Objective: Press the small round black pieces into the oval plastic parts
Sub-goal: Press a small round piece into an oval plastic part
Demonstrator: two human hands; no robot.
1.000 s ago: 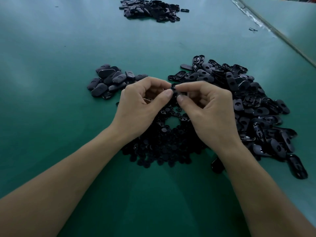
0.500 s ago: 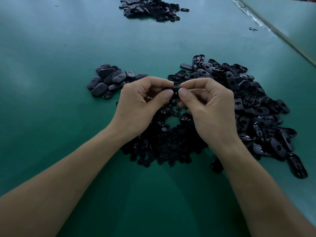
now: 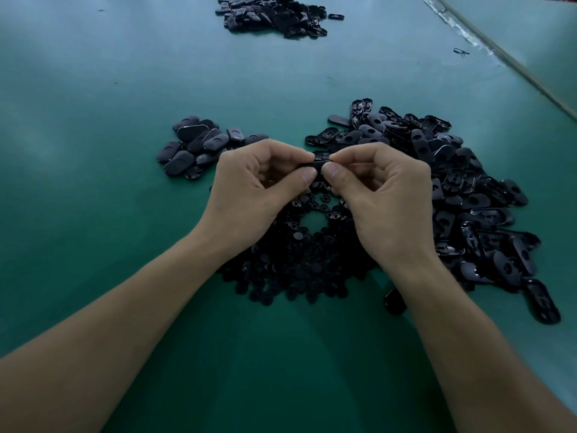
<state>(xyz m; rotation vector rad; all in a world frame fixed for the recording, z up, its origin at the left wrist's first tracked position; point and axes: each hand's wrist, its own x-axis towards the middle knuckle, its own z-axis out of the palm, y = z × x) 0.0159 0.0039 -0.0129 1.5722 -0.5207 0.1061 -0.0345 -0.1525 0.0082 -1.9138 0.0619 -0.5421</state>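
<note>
— Now, what is changing there?
— I am watching the left hand [image 3: 259, 189] and right hand [image 3: 384, 195] pinching one oval part [image 3: 321, 160] between fingertips, above the round pieces [image 3: 296, 260]. It is showing more than a second ago; the pressing is probably finishing.

Head view, the person's body. Only two arms show. Left forearm [image 3: 118, 332] runs from the near left corner, right forearm [image 3: 474, 332] from the near right corner — both bare along the whole visible length, uncovered to the frame edge. Left hand [image 3: 249, 195] and right hand [image 3: 384, 201] bare too. Fingers slender, knuckles plainly ridged. Left thumbnail [image 3: 308, 175] and right thumbnail [image 3: 332, 170] cut short, edges rounded, plain with a dull sheen. Wrists narrow against the wider forearms. Finer skin detail — too blurred to note.
</note>
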